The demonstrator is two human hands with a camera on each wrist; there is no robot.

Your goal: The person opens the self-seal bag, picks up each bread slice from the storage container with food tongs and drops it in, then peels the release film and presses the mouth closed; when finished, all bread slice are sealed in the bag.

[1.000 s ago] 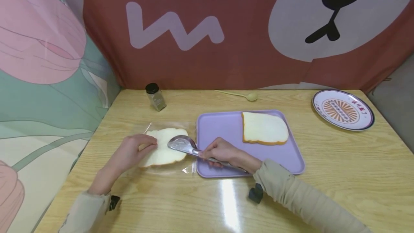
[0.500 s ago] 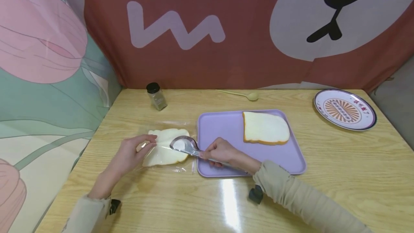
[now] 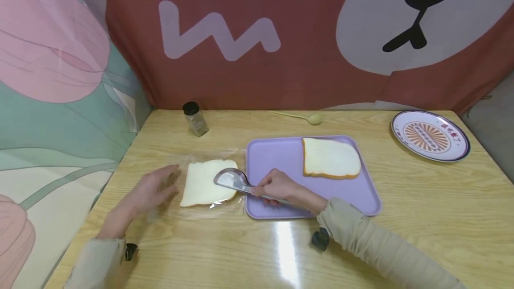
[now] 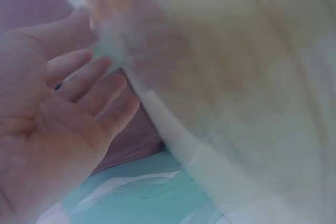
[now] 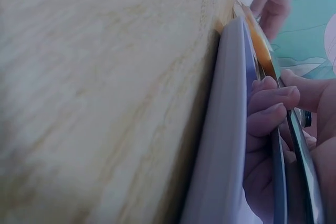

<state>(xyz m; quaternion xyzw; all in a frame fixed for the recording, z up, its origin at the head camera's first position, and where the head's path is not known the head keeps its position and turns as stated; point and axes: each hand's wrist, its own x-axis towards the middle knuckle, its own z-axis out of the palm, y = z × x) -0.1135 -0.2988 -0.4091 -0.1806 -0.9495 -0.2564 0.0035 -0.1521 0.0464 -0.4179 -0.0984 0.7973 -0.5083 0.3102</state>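
A white bread slice [image 3: 198,186] lies at the clear zip bag [image 3: 230,211] on the left of the table; whether it is fully inside, I cannot tell. My right hand [image 3: 277,186] grips metal food tongs [image 3: 234,179], their upper blade over the slice's right part and the lower one hidden in the head view. Both tong arms show in the right wrist view. Just left of the slice is my left hand [image 3: 150,191], fingers spread and holding nothing I can see. The left wrist view has its relaxed fingers beside a blurred pale surface.
A purple tray [image 3: 265,155] stands right of the bag, with another bread slice [image 3: 331,157] on it. Farther back are a black-capped jar [image 3: 196,119], a pale yellow spoon [image 3: 313,119] and a patterned plate [image 3: 431,136]. A printed curtain [image 3: 241,79] rises behind the table.
My left hand has let go at the slice's left edge and drawn back to the left. The slice and bag have shifted slightly right. The tongs stay nearly where they were.
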